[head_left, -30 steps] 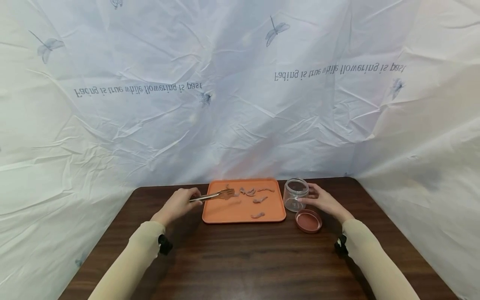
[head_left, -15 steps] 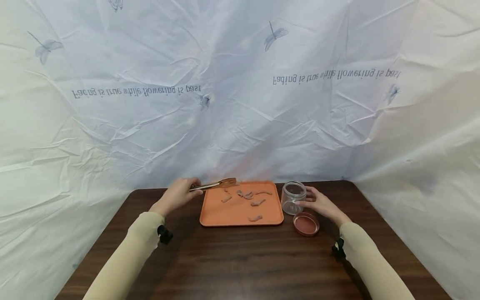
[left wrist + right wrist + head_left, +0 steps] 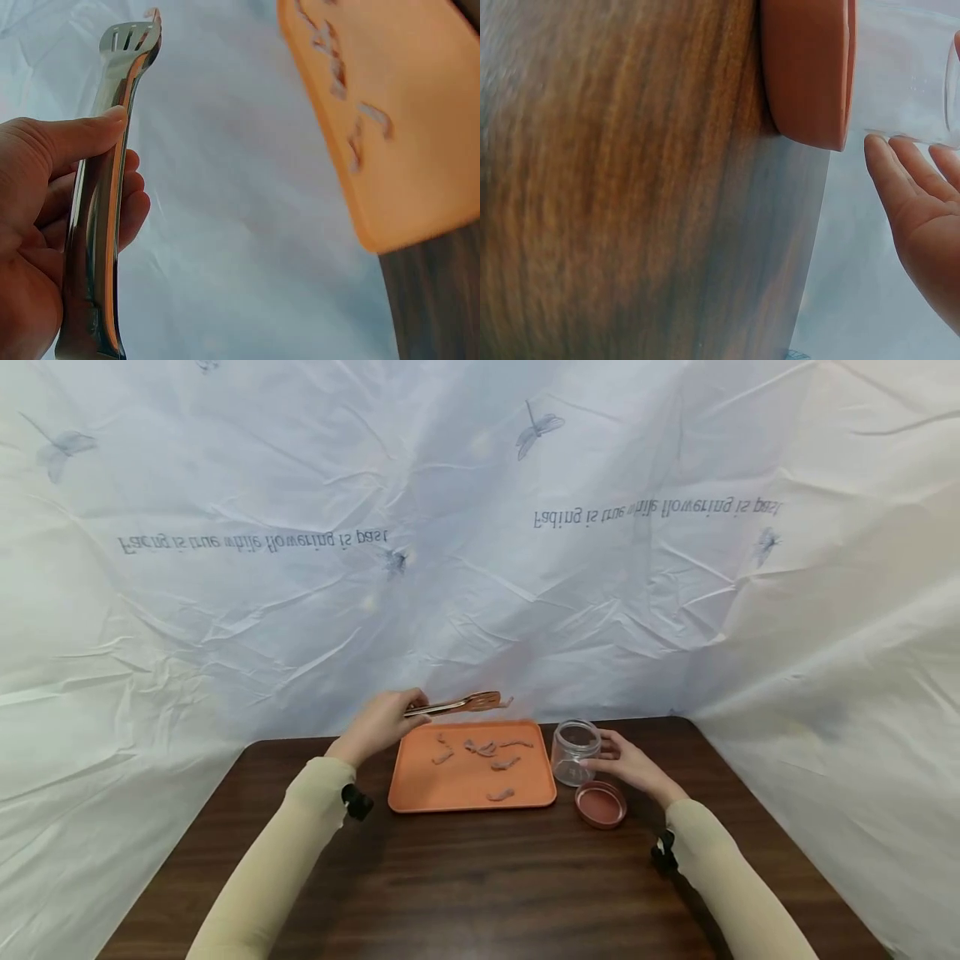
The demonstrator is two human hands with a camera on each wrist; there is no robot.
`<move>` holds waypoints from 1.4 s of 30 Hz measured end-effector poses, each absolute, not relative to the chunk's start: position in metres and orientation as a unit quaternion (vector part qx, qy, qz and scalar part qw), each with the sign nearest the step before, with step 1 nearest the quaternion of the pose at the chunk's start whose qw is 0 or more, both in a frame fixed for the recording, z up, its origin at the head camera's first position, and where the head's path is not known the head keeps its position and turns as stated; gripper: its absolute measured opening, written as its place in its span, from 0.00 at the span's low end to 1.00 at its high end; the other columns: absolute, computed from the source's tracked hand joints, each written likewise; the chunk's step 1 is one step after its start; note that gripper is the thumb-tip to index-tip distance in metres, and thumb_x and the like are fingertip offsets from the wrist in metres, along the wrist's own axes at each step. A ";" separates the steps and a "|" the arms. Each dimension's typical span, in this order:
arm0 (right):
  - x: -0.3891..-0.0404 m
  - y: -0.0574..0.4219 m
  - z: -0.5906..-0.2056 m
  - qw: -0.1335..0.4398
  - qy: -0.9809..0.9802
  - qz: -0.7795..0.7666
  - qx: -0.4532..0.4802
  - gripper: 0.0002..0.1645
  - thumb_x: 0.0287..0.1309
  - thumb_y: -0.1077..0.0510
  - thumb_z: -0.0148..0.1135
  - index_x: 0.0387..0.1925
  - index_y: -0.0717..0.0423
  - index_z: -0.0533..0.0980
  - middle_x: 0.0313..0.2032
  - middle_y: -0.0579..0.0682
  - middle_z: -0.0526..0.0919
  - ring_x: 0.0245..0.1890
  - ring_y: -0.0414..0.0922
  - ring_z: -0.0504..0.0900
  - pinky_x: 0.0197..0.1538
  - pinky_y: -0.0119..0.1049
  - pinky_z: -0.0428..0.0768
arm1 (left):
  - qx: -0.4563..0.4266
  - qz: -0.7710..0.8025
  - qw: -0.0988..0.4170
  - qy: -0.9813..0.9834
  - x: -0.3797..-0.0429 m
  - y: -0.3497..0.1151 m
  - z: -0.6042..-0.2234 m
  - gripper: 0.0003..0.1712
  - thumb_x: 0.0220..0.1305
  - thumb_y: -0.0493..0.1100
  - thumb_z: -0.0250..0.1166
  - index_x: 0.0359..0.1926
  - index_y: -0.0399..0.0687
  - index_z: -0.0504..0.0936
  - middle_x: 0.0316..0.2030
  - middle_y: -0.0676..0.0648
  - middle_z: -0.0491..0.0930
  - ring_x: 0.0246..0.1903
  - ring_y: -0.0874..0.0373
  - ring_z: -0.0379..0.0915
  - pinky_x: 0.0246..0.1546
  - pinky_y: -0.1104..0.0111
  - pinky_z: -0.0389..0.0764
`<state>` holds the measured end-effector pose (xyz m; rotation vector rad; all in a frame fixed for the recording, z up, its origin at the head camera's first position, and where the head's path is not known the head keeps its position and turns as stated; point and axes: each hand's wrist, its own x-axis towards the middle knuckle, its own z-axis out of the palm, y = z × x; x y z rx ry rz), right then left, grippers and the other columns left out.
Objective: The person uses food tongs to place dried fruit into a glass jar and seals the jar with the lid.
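Observation:
My left hand (image 3: 380, 722) grips metal tongs (image 3: 455, 704) with slotted ends, raised above the back edge of the orange tray (image 3: 442, 789). A small pinkish strip (image 3: 507, 702) sticks out from the tongs' tips; in the left wrist view that strip (image 3: 154, 13) shows only in part. Several greyish-pink curled strips (image 3: 504, 764) lie scattered on the tray. To the tray's right stands an open glass jar (image 3: 567, 767), upright. My right hand (image 3: 632, 766) holds the jar from its right side, thumb in front. In the right wrist view the fingers (image 3: 885, 169) touch the glass.
A reddish-brown lid (image 3: 600, 804) lies on the dark wooden table (image 3: 480, 885), just in front of the jar. Pale printed cloth (image 3: 465, 593) hangs behind the table and along both sides.
My left hand has lifted the tongs from the tray, up and to the right, with a strip at their tips. The right hand stays at the jar. The head view has shifted slightly.

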<state>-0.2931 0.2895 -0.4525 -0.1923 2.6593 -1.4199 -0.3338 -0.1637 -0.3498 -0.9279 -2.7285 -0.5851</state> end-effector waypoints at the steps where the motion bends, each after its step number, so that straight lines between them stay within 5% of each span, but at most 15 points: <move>1: -0.293 0.288 -0.452 0.059 0.878 -0.471 -0.061 0.53 0.63 0.41 0.69 0.78 0.55 0.52 0.69 0.65 0.66 0.68 0.63 0.67 0.63 0.59 0.71 | -0.320 -0.199 0.102 -0.921 -0.337 -0.160 -0.349 0.17 0.69 0.49 0.67 0.53 0.44 0.82 0.47 0.45 0.84 0.47 0.50 0.81 0.47 0.55 0.81; 12: -0.298 0.277 -0.454 0.046 0.878 -0.475 -0.036 0.54 0.62 0.41 0.69 0.78 0.56 0.52 0.69 0.66 0.66 0.68 0.62 0.67 0.63 0.59 0.71 | -0.383 -0.202 0.100 -0.896 -0.365 -0.108 -0.339 0.16 0.70 0.49 0.67 0.52 0.46 0.82 0.46 0.47 0.84 0.45 0.53 0.81 0.46 0.59 0.81; 42: -0.280 0.291 -0.451 0.064 0.881 -0.465 -0.055 0.56 0.61 0.39 0.69 0.78 0.56 0.51 0.70 0.67 0.64 0.69 0.64 0.65 0.65 0.60 0.69 | -0.403 -0.162 0.061 -0.899 -0.322 -0.038 -0.362 0.12 0.69 0.49 0.68 0.47 0.49 0.82 0.41 0.51 0.84 0.40 0.59 0.81 0.42 0.65 0.81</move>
